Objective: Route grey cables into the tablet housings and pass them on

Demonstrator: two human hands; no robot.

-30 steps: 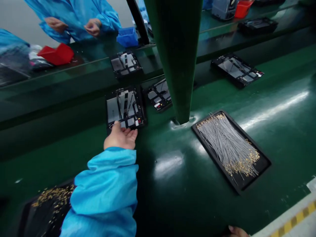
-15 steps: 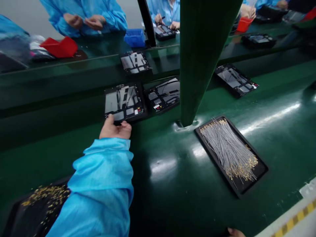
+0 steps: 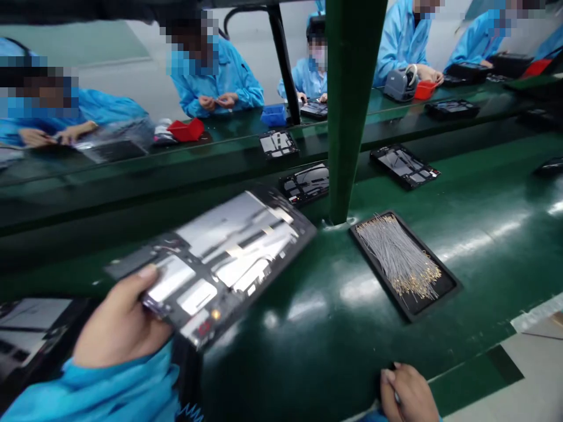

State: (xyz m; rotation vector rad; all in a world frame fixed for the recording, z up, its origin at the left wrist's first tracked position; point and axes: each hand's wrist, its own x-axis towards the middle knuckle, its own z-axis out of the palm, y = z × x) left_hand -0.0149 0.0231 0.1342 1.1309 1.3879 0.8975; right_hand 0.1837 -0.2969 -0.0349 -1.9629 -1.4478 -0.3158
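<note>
My left hand grips an open tablet chassis by its near edge and holds it tilted above the green bench, its silver shields and black frame facing up. At the bottom edge my right hand rests on the bench with fingers curled round a thin dark tool I cannot make out. A black tray of grey wires with gold ends lies to the right of the chassis.
A green post rises from the bench behind the tray. More open chassis lie along the belt. Another unit sits at the lower left. Several people in blue coats work across the line.
My left hand has lifted the chassis off the belt and drawn it toward me and to the left. The view has tipped up, showing the workers opposite. My right hand has come further into view.
</note>
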